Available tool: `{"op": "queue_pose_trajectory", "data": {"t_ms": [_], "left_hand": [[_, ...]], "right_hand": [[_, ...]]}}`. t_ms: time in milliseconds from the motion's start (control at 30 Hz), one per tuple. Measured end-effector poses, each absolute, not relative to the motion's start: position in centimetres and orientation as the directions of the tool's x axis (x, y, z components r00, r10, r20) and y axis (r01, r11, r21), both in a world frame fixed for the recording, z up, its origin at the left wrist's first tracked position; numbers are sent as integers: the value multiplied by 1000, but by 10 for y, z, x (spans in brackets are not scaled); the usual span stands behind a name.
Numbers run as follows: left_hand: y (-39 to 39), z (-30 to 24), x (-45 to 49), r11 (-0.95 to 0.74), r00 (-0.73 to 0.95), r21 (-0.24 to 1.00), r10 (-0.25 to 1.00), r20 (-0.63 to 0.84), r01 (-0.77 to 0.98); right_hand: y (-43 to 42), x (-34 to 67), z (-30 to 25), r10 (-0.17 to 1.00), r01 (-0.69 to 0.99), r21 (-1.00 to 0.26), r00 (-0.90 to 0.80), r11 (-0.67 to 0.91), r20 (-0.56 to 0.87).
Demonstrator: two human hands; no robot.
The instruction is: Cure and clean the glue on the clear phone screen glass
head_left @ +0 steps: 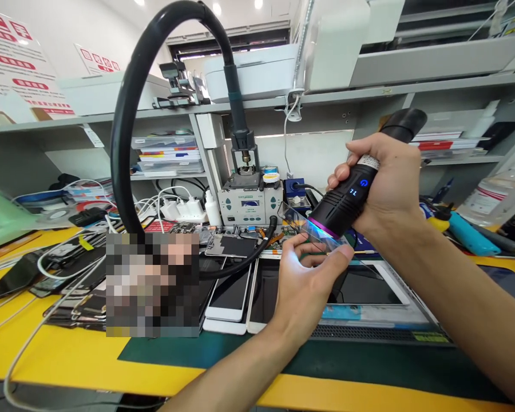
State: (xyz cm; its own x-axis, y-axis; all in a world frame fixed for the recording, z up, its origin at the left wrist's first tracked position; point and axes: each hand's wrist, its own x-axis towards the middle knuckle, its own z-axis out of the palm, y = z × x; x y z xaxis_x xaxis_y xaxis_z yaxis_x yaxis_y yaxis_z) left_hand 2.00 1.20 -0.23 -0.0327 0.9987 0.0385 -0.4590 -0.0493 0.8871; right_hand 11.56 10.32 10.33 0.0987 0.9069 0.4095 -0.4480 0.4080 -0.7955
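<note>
My right hand (384, 177) is wrapped round a black UV flashlight (343, 197), tilted with its lit head down and to the left. Violet light glows at its rim, and a blue power symbol and digits show on the barrel. Just below the lit head, my left hand (311, 266) grips a thin, clear glass sheet (292, 216) by its edges, thumb on one side and fingers on the other. The light falls on the sheet and on my left fingers. Whether the flashlight touches the sheet, I cannot tell.
Behind my hands stands a hot air station (251, 206) with a thick black hose (122, 126) arching up. Phones (229, 294) and a white-framed tablet (369, 286) lie on a green mat (189, 355). Cables cross the left side; a clear bottle (493, 194) stands right.
</note>
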Motion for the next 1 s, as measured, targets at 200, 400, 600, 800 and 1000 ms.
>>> {"op": "queue_pose_trajectory", "data": {"t_ms": [200,400,600,800,1000], "left_hand": [[14,-2,20,-29,-34,906,999,16,-423],[16,0,20,8,-3,904,1000,-10,-427],[14,5,24,35,-16,877,999,-49,-480],[13,6,24,60,-3,885,998,-69,-462],[13,7,24,64,3,889,997,-71,-453]], "right_hand": [[96,110,104,876,-436,-761,198,481,440],[89,110,99,748,-305,-683,243,663,617],[75,103,96,568,-141,-553,297,821,767],[61,98,99,480,-16,-495,278,868,832],[57,98,98,430,45,-457,267,888,862]]}}
